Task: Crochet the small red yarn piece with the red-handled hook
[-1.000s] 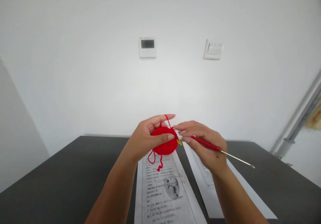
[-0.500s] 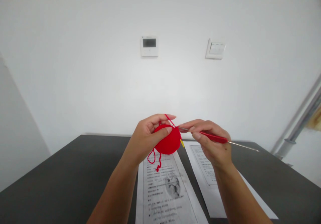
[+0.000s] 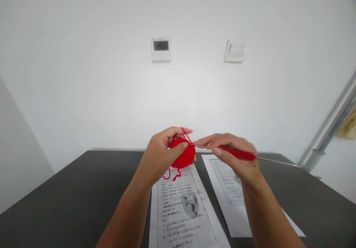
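My left hand (image 3: 164, 148) pinches a round red crochet piece (image 3: 184, 158) between thumb and fingers. Red yarn runs over the raised index finger down to the piece's upper right edge, and a loose tail (image 3: 177, 174) dangles below it. A small yellow marker (image 3: 195, 158) sticks out at the right edge. My right hand (image 3: 235, 153) grips a crochet hook by its red handle (image 3: 237, 153), pen-style. The hook's metal shaft points left, its tip at the piece's edge among the yarn; whether it is inside a stitch I cannot tell.
Two printed sheets lie on the dark table (image 3: 111, 181): one page (image 3: 180, 218) with a picture below the piece, another page (image 3: 236, 218) under my right forearm. On the white wall are a thermostat panel (image 3: 161, 50) and a switch (image 3: 236, 51). A grey pipe (image 3: 332, 129) stands at right.
The crochet piece has turned and looks narrower, its yellow marker now further left. The hook tip has shifted left along the edge. The view has tilted slightly.
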A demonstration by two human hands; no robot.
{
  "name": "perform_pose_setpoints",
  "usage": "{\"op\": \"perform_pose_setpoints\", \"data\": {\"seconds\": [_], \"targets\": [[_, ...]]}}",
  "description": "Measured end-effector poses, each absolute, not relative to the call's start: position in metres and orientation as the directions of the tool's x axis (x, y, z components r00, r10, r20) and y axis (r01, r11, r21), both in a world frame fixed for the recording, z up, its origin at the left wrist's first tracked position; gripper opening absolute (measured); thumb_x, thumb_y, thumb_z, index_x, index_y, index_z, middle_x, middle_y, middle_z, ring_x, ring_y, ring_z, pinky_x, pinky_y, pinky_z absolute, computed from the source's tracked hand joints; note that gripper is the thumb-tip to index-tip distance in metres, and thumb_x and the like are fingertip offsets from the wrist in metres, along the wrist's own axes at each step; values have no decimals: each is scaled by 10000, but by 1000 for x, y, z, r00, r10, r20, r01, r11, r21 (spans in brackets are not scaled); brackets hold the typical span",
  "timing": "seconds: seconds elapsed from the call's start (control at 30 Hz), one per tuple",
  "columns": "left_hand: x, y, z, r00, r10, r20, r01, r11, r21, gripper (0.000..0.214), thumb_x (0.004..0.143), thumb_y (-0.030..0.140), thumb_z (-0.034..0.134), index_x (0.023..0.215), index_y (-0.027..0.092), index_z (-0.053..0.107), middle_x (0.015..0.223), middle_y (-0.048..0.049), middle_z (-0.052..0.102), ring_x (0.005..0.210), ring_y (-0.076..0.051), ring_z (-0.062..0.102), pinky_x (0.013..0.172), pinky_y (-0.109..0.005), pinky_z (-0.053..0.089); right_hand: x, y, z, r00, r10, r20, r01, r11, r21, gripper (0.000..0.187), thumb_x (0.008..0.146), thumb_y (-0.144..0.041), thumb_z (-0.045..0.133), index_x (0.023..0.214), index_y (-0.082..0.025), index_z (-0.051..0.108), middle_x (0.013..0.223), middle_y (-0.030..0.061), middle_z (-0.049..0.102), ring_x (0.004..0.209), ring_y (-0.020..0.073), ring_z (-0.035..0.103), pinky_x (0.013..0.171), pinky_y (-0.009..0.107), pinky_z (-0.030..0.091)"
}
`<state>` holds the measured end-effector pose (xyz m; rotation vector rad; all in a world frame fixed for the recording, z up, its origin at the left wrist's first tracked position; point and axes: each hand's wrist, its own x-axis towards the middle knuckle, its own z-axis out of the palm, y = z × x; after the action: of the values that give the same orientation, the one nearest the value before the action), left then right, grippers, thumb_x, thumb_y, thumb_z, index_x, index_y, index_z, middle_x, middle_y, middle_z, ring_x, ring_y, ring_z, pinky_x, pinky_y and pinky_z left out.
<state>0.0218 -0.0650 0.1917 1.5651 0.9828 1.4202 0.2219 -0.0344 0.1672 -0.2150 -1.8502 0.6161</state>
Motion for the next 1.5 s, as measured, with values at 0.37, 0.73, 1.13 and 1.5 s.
{"op": "perform_pose_setpoints", "data": {"seconds": [0.37, 0.73, 1.13, 1.5], "targets": [[23, -58, 181, 25, 846, 533, 170, -529, 831, 271, 760, 149, 609, 1011, 193, 703, 867, -14, 678, 762, -137, 615, 663, -240, 508, 221, -42, 172, -407, 389, 826, 94, 918, -386, 186, 914, -97, 552, 943, -239, 669, 1048, 23, 759, 987, 167, 717, 856, 294, 574], [27, -61, 183, 19, 654, 756, 410, -695, 591, 281, 779, 77, 554, 985, 188, 710, 871, -19, 660, 805, -145, 617, 762, -279, 496, 207, -46, 173, -410, 263, 873, 254, 953, -167, 193, 923, -104, 513, 1004, -221, 644, 1038, 55, 742, 972, 167, 707, 830, 304, 586], [24, -64, 186, -34, 763, 645, 348, -596, 723, 401, 787, 153, 614, 1187, 154, 639, 834, -23, 684, 816, -170, 639, 808, -322, 516, 197, -35, 166, -305, 125, 944, 305, 952, -28, 170, 893, -117, 613, 1039, -199, 641, 1035, 94, 716, 966, 176, 693, 829, 326, 592], [18, -63, 193, 97, 896, 434, -195, -410, 891, 471, 660, 213, 792, 1122, 159, 712, 718, 5, 651, 633, -118, 616, 601, -239, 523, 202, -31, 168, -369, -51, 928, 172, 978, 122, 259, 890, -100, 591, 1119, -215, 619, 1083, 113, 694, 1018, 207, 677, 825, 360, 596]]}}
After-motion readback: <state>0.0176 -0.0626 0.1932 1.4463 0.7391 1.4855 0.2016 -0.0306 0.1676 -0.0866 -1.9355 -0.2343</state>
